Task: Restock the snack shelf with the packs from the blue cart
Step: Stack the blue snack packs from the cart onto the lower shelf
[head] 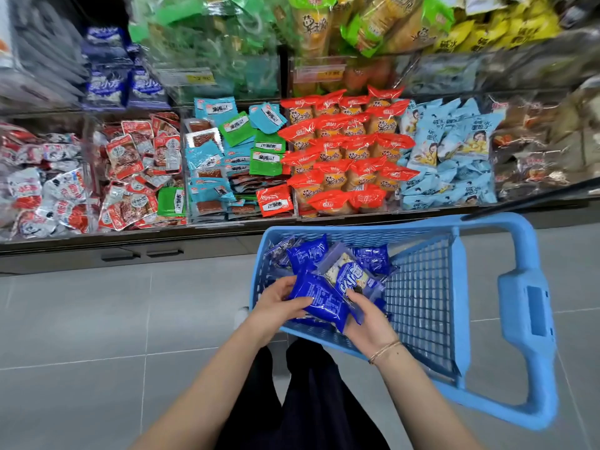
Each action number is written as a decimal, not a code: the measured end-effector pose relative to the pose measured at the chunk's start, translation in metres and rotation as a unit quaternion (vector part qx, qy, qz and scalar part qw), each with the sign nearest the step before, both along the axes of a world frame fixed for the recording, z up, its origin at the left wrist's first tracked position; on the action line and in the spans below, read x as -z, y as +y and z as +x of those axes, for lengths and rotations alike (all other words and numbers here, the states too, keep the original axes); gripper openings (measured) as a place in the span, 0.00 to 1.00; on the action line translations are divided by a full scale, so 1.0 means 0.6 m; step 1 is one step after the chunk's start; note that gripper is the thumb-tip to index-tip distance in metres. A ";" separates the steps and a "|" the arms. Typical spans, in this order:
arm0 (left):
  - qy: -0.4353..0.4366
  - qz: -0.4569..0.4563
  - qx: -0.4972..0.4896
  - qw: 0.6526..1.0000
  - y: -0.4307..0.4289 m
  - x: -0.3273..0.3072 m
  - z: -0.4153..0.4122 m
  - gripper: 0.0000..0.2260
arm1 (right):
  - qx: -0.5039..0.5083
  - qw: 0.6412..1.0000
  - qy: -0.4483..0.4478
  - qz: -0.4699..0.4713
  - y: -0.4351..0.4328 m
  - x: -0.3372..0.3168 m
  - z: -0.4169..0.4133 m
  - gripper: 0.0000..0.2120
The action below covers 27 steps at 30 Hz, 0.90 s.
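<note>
Bare forearms, thin wrist bracelet (384, 351), dark trousers (311, 401)

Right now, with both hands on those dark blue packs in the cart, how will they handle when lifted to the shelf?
Probably floppy: the dark blue packs crease where the left hand and right hand grip them. Likely slippery, since the film looks glossy. They seem light, held by the fingers alone, so a loose stack may slide apart over the blue cart.
</note>
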State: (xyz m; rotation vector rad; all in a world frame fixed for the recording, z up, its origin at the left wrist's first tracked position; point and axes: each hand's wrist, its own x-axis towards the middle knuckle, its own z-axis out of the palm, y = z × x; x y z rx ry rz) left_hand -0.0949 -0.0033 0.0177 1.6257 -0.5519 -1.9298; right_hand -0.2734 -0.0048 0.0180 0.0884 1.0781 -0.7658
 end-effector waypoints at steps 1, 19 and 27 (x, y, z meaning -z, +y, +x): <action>-0.002 0.002 -0.008 1.000 0.003 -0.001 0.006 0.15 | 0.002 1.000 0.013 0.006 -0.001 0.002 0.003 0.14; 0.097 -0.045 -0.100 0.989 -0.035 -0.053 0.017 0.23 | -0.084 0.995 0.018 0.041 -0.031 -0.028 0.003 0.09; 0.170 -0.025 -0.096 0.980 -0.021 -0.026 -0.030 0.25 | 0.001 0.997 0.038 0.070 0.001 -0.015 0.030 0.10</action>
